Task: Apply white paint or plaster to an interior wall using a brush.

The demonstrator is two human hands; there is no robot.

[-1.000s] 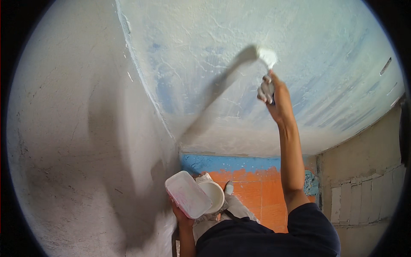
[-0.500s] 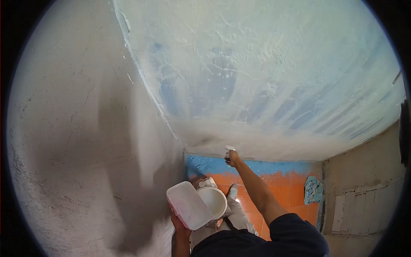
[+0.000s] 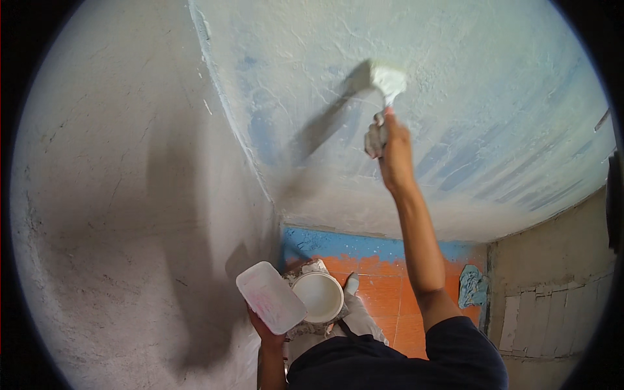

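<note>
Paintbrush sits high on the wall, its white-loaded bristles pressed against the rough plaster that shows pale paint over streaks of blue. The right hand grips the handle from below, fingers wrapped tight around it, so the brush's long axis runs up and slightly left from the fist, roughly in line with the raised forearm. The bristles lie above the fingers, touching the wall, and the brush throws a dark slanting shadow down to the left.

The left hand is low and well apart from the brush, near the corner where the grey side wall meets the painted one. Its fingers close around the lower end of a flat white tray (tinged pink on its face), which tilts up toward the left. Just beside the tray, and touching or overlapping its edge, stands a round white bucket on the orange floor. A blue band runs along the foot of the wall, and a crumpled blue cloth lies near the right-hand corner. The right hand alone is at the brush; the left is far below it.
</note>
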